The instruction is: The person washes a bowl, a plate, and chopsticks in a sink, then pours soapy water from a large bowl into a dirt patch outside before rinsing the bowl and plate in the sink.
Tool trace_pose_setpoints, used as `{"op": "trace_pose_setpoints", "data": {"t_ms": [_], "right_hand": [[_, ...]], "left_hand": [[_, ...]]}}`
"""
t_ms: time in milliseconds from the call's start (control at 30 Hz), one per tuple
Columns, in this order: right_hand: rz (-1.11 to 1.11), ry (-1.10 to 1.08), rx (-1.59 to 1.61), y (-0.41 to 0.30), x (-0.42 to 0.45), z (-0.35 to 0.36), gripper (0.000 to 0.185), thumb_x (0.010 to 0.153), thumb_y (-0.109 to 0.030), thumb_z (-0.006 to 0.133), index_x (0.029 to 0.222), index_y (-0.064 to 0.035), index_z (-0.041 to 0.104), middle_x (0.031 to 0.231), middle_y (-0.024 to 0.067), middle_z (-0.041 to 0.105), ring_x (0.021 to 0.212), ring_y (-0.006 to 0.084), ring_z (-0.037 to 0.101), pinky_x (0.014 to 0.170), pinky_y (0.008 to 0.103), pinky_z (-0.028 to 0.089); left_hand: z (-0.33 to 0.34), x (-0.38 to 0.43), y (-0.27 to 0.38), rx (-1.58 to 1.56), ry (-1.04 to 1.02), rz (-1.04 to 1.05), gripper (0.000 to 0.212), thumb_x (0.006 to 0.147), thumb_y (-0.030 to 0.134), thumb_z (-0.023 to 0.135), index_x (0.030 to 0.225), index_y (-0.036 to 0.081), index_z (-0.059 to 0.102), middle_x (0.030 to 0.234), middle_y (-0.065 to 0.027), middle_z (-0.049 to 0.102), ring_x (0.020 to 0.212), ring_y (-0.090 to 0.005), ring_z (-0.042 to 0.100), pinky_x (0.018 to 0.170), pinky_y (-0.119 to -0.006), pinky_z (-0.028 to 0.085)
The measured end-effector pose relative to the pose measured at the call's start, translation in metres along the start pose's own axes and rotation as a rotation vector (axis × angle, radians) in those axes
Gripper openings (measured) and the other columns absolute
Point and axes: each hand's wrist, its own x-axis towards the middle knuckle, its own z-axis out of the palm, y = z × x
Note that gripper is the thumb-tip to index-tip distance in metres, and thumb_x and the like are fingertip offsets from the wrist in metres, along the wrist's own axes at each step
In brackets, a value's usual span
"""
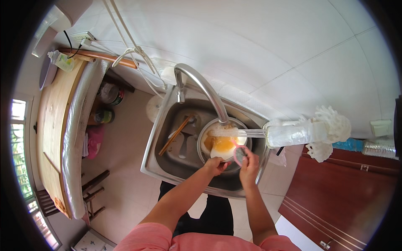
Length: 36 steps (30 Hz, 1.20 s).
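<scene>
My left hand (pixel 216 166) grips the near rim of a white bowl (pixel 218 153) with an orange-yellow patch inside. The bowl is over a round metal basin (pixel 201 150) in the stainless steel sink (pixel 169 109). In my right hand (pixel 249 164) is a pink-rimmed scrubbing pad (pixel 241 155), held at the bowl's right side. Water runs beneath the curved metal faucet (pixel 204 84). Left of the basin, a pair of wooden chopsticks (pixel 176 136) and a dark metal utensil (pixel 184 146) lie on the sink floor.
A plastic-wrapped bundle (pixel 287 135) with thin rods juts over the sink from the right. White cords (pixel 125 31) hang at the back wall. At left stands a wooden-topped counter (pixel 53 116) with a plastic bottle (pixel 62 61); a wooden stool (pixel 94 191) is beside it.
</scene>
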Motion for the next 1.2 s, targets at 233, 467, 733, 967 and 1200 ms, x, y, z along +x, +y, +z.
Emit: {"op": "trace_pose_setpoints", "data": {"t_ms": [233,467,733,967,1200], "right_hand": [[-0.505,-0.067,-0.422,-0.041,0.006,0.008,0.044,0.081,-0.026,0.049,0.12,-0.007,0.047,0.118,0.018,0.041,0.109,0.0379,0.037,0.09,0.0406,0.033],[0.68,-0.399,1.143,0.042,0.059,0.026,0.044,0.088,-0.04,0.043,0.117,-0.0068,0.046,0.117,0.0054,0.049,0.105,0.019,0.047,0.092,0.0354,0.036],[1.031,-0.316,1.78,0.025,0.007,0.06,0.039,0.088,-0.033,0.038,0.113,-0.0055,0.049,0.108,0.0124,0.055,0.095,0.028,0.054,0.082,0.0416,0.044],[1.106,-0.266,1.763,0.003,0.001,0.03,0.039,0.09,-0.03,0.034,0.116,-0.004,0.045,0.114,0.0126,0.051,0.101,0.0275,0.051,0.084,0.0428,0.043],[0.922,-0.151,1.282,0.064,0.024,0.022,0.035,0.091,-0.028,0.037,0.117,-0.006,0.043,0.117,0.0097,0.049,0.11,0.025,0.045,0.095,0.036,0.034]], "left_hand": [[-0.003,-0.03,-0.023,-0.384,-0.348,-0.276,0.01,0.085,0.009,0.041,0.082,0.006,0.05,0.07,-0.0032,0.051,0.044,-0.0044,0.043,0.033,-0.013,0.033],[-0.04,-0.055,0.005,0.019,-0.154,-0.208,0.005,0.08,0.005,0.045,0.08,0.0,0.046,0.06,-0.0052,0.047,0.039,-0.0027,0.037,0.029,-0.012,0.027],[-0.028,-0.055,0.01,0.232,-0.212,0.147,0.015,0.08,0.011,0.054,0.085,-0.001,0.048,0.062,-0.0058,0.049,0.041,-0.0062,0.039,0.03,-0.016,0.029],[-0.026,-0.061,0.01,0.998,0.285,0.988,0.035,0.079,0.013,0.054,0.101,-0.01,0.041,0.083,-0.0199,0.057,0.062,-0.024,0.061,0.043,-0.031,0.05],[-0.032,-0.11,0.031,0.962,0.261,0.632,0.043,0.075,0.004,0.046,0.111,-0.014,0.03,0.094,-0.026,0.054,0.065,-0.03,0.062,0.044,-0.03,0.053]]}}
